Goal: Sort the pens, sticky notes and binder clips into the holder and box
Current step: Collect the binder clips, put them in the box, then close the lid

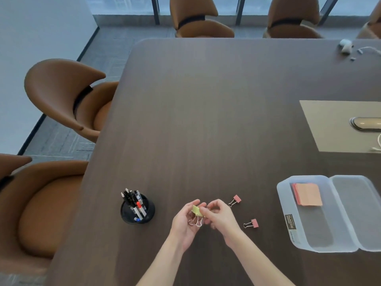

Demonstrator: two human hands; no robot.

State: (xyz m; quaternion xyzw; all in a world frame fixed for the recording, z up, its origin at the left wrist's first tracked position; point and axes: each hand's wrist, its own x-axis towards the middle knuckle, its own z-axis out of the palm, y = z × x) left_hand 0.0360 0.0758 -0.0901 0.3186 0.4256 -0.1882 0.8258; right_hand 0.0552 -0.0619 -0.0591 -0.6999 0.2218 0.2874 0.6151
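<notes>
Together, both hands hold one yellow clip (196,210).
Left hand (185,219) cradles it with curled fingers; right hand (218,215) pinches its top.

Dark wooden table (206,110); brown chairs (68,96) around; beige mat (329,124) at right edge

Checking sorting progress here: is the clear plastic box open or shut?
Open. The box has its lid folded flat beside it, and sticky notes lie uncovered inside.
</notes>
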